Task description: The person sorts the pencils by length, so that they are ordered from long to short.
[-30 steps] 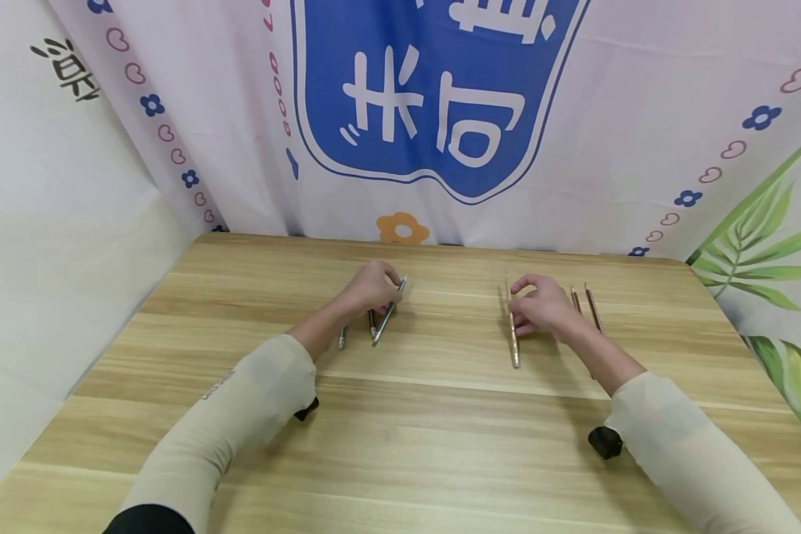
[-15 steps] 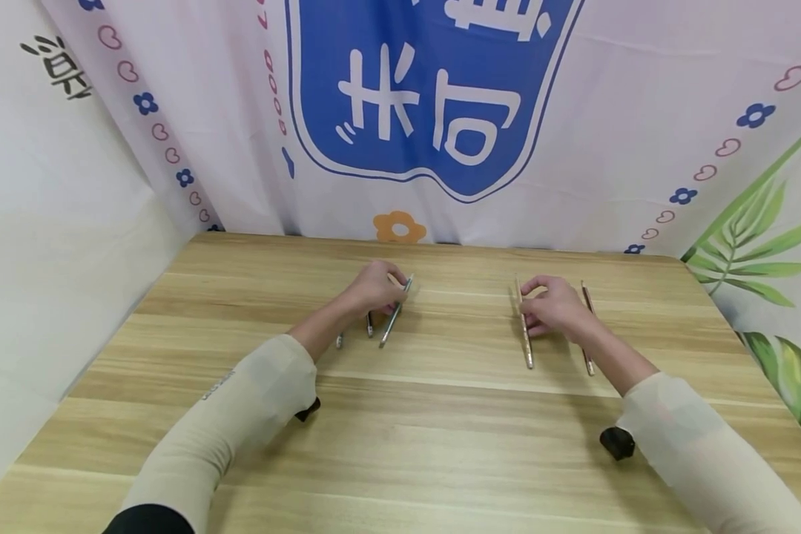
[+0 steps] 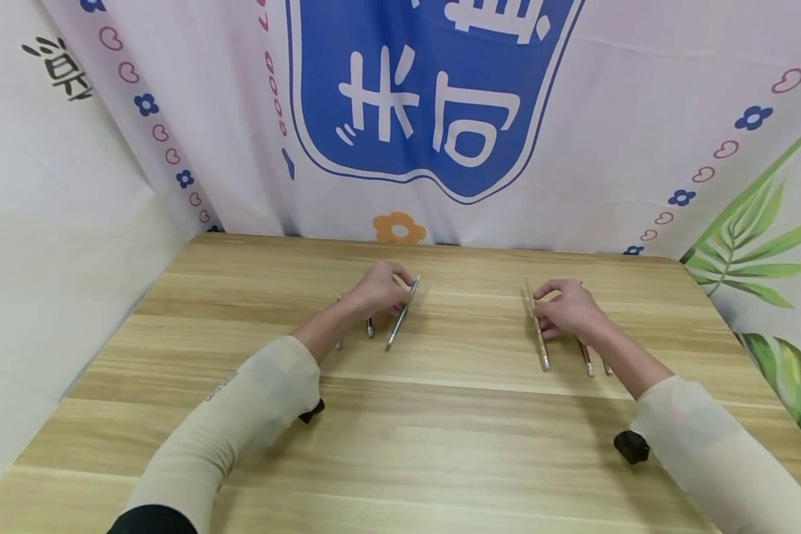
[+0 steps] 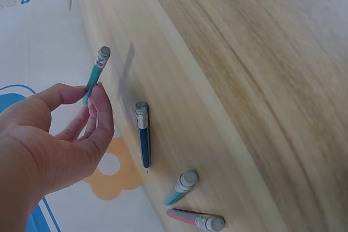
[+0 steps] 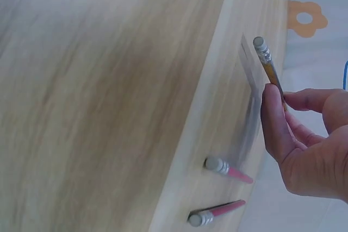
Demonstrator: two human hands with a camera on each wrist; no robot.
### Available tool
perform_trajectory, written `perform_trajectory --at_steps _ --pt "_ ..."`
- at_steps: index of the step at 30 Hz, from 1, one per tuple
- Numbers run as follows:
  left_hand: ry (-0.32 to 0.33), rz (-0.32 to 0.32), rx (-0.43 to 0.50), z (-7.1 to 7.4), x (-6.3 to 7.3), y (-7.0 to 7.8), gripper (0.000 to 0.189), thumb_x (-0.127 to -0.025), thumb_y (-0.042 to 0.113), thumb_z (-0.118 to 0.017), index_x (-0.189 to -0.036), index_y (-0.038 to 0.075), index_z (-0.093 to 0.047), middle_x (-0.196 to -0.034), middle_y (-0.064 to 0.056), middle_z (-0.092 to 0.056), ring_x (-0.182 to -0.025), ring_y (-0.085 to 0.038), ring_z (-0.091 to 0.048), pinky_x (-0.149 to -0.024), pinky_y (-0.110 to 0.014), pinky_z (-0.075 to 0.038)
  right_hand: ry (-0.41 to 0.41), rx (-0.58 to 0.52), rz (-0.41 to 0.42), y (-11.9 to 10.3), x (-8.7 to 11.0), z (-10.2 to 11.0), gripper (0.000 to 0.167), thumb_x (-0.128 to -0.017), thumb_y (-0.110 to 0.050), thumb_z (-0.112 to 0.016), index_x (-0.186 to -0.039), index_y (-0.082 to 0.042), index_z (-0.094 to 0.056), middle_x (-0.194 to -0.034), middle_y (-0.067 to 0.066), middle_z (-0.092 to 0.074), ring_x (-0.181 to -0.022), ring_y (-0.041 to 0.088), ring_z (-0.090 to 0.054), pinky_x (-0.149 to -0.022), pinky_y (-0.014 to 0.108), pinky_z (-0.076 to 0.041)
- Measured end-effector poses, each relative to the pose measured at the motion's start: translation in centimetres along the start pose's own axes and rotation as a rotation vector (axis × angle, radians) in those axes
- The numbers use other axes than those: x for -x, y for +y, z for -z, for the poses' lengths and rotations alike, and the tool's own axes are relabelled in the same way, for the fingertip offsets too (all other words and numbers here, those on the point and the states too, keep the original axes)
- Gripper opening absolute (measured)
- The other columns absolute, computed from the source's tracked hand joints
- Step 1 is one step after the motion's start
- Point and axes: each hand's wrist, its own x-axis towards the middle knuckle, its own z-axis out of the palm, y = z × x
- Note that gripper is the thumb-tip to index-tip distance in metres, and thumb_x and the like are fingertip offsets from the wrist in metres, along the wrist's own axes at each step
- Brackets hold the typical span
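Note:
My left hand [image 3: 377, 288] pinches a teal pencil [image 4: 96, 75] between thumb and fingers, its eraser end toward me. The left wrist view shows its shadow apart from it on the wood. Beside that hand lie a dark blue pencil [image 4: 144, 142], a second teal pencil [image 4: 176, 195] and a pink pencil [image 4: 187, 217]. My right hand [image 3: 569, 308] pinches a yellowish pencil [image 5: 269, 70], tilted, with its eraser end toward me. Two pink pencils, one nearer [image 5: 224, 209] and one farther [image 5: 237, 174], lie by the right hand; the forearm partly covers them in the head view.
A wood-grain table [image 3: 400, 445] spans the space under both arms. Behind its far edge hangs a white cloth [image 3: 614, 133] with a blue emblem and an orange flower [image 3: 399, 228]. White walls with printed leaves [image 3: 747, 252] stand at the sides.
Both hands have moved rightward with their pencils, the right hand farther than the left. The right forearm now passes over the pink pencils differently. Both grips stay the same.

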Motion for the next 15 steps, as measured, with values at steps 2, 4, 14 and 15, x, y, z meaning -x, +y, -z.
perform_trajectory --at_steps 2,4,14,15 --pt "0.001 0.001 0.004 0.0 0.1 0.1 0.028 -0.092 -0.008 -0.067 -0.119 -0.004 -0.064 -0.089 -0.016 -0.065 -0.071 -0.021 -0.063 -0.077 -0.038 -0.066 0.006 0.010 -0.003 0.1 0.0 0.1 0.041 -0.096 0.002 -0.062 -0.133 0.012 -0.049 -0.080 0.009 -0.067 -0.067 0.013 -0.065 -0.063 0.031 -0.066" --pt "-0.001 -0.001 0.006 -0.1 0.1 0.2 0.027 -0.092 -0.008 -0.067 -0.119 -0.004 -0.064 -0.089 -0.016 -0.065 -0.070 -0.021 -0.063 -0.077 -0.038 -0.066 0.009 0.017 -0.006 0.3 0.1 0.3 0.041 -0.096 0.002 -0.062 -0.134 0.012 -0.049 -0.081 0.009 -0.067 -0.068 0.013 -0.065 -0.063 0.031 -0.066" --pt "-0.009 0.009 0.017 -0.3 0.2 0.5 0.026 -0.093 -0.008 -0.067 -0.119 -0.004 -0.064 -0.088 -0.016 -0.065 -0.069 -0.020 -0.062 -0.068 -0.031 -0.065 0.017 0.035 -0.006 0.8 0.2 1.0 0.039 -0.095 0.004 -0.060 -0.131 0.014 -0.048 -0.080 0.009 -0.065 -0.066 0.013 -0.064 -0.061 0.031 -0.066" --pt "-0.008 0.011 0.017 -0.4 0.1 0.6 0.026 -0.093 -0.008 -0.067 -0.119 -0.004 -0.064 -0.088 -0.015 -0.065 -0.069 -0.020 -0.062 -0.068 -0.031 -0.065 0.019 0.040 -0.006 0.9 0.2 1.1 0.039 -0.095 0.004 -0.060 -0.130 0.015 -0.048 -0.080 0.010 -0.065 -0.066 0.013 -0.065 -0.060 0.032 -0.066"
